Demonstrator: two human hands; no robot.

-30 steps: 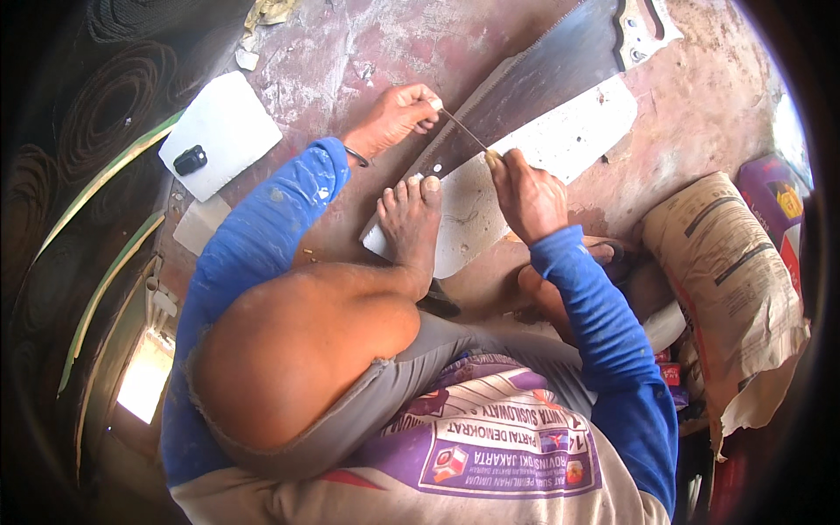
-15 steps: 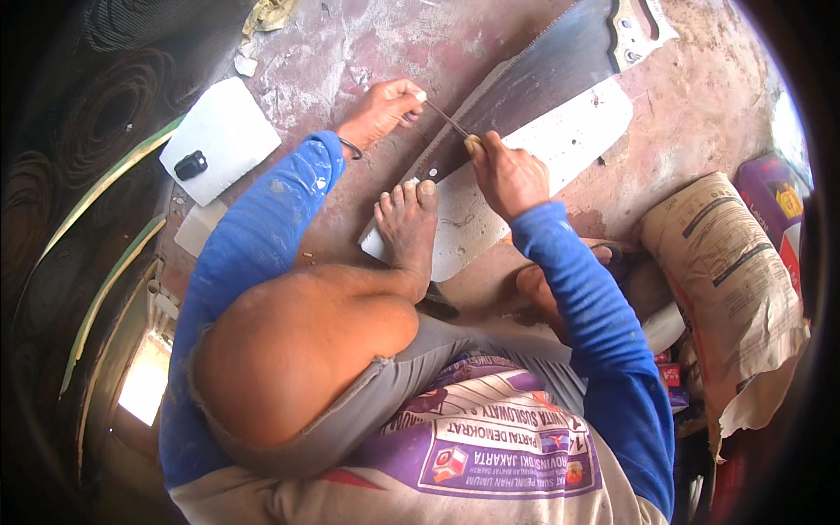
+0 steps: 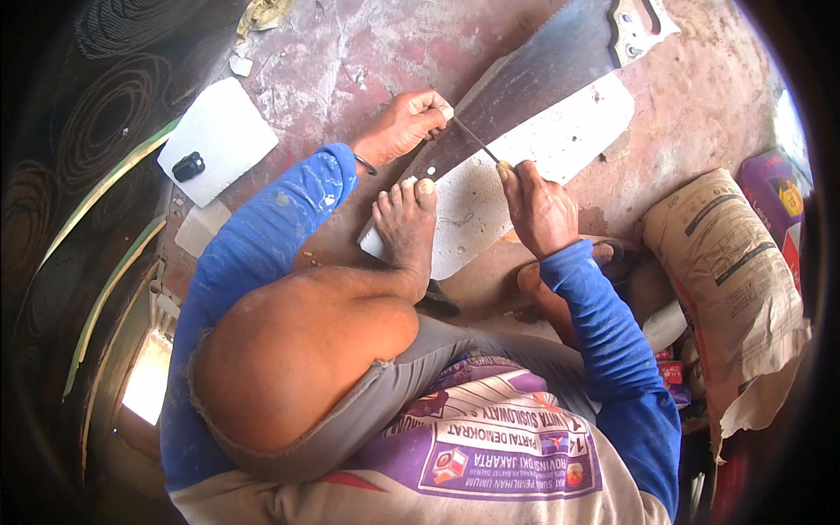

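Observation:
A thin metal rod, like a slim file [image 3: 475, 139], is held over the saw blade's toothed edge. My left hand [image 3: 408, 124] pinches its upper-left end; my right hand [image 3: 541, 212] grips its lower-right end. The wide handsaw [image 3: 554, 54] lies diagonally, its pale handle [image 3: 632, 31] at the top. A white slab [image 3: 571, 134] with specks and holes lies along the blade's lower side. My bare foot [image 3: 404, 223] rests on the slab and near the blade's narrow end, partly covering both.
A white square piece [image 3: 214, 131] with a small black object [image 3: 188, 166] lies at left, beside dark panels and pale curved strips [image 3: 105, 192]. At right are a paper sack [image 3: 724, 262] and a purple package [image 3: 772, 201]. My bent knee [image 3: 302, 363] fills the lower middle.
Both hands shifted up and left with the rod, then down and to the right, keeping hold of it. The foot and saw have barely moved.

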